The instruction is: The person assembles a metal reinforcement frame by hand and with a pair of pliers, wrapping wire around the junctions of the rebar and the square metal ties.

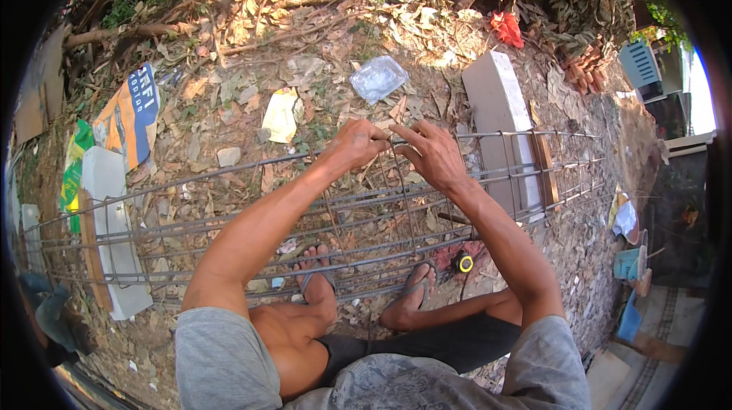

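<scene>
A long cage of thin steel rebar [229, 218] with bent stirrups stretches across in front of me. It rests on a pale concrete block [116, 238] at the left and a larger one [496, 131] at the right. Both my hands meet at its far top bar, where a stirrup [401, 189] crosses. There my left hand [358, 144] is closed in a pinch, and what its fingertips hold is too small to make out. From the other side, my right hand [435, 152] has its forefinger and thumb bent around the bar beside the stirrup.
Wooden strips [546, 170] lie between cage and blocks. My sandalled feet stand under the near bars, with a yellow-black round tool [465, 263] beside the right one. Dry leaves, a clear plastic tray [379, 79], a yellow wrapper [281, 115] and an orange-blue sack [131, 118] litter the ground.
</scene>
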Available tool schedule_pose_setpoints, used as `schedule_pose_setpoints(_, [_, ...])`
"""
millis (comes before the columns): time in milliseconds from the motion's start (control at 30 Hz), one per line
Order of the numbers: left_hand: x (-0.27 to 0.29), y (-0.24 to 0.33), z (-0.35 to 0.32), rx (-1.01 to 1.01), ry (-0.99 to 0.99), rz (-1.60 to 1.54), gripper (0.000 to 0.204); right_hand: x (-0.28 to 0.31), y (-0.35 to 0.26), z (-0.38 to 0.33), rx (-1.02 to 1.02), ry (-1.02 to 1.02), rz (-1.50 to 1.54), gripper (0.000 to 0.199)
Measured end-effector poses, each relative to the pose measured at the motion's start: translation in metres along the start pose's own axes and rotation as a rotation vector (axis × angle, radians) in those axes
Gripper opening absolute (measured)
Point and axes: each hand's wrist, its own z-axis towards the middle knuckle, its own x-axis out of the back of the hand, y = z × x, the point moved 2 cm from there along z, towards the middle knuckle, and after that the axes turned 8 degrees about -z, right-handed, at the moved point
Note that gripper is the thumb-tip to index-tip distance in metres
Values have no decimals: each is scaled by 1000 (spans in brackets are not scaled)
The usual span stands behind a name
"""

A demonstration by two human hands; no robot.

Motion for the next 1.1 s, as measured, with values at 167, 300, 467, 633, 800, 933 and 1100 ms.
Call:
schedule_pose_setpoints(167, [9, -4, -9, 38, 21, -5, 22, -11, -2, 31, -213, -178, 136, 25])
schedule_pose_setpoints(300, [4, -8, -4, 36, 28, 7, 22, -11, 5, 39, -374, -405, 158, 23])
schedule_pose_setpoints(467, [-5, -11, 7, 37, -61, -115, 29, -18, 11, 13, -303, -157, 32, 13])
schedule_pose_setpoints(633, [5, -4, -3, 170, -47, -184, 34, -25, -8, -9, -272, -113, 90, 16])
schedule_pose_setpoints(800, [9, 12, 4, 204, -71, -273, 30, 66, -36, -53, -608, 5, 230, 40])
schedule_pose_setpoints(933, [7, 3, 4, 191, -139, -216, 36, 103, -13, -164, -1155, 398, 400, 36])
schedule_pose_setpoints(1100, [-3, -6, 12, 271, -131, -260, 36, 115, -10, -270, -1643, 667, 823, 57])
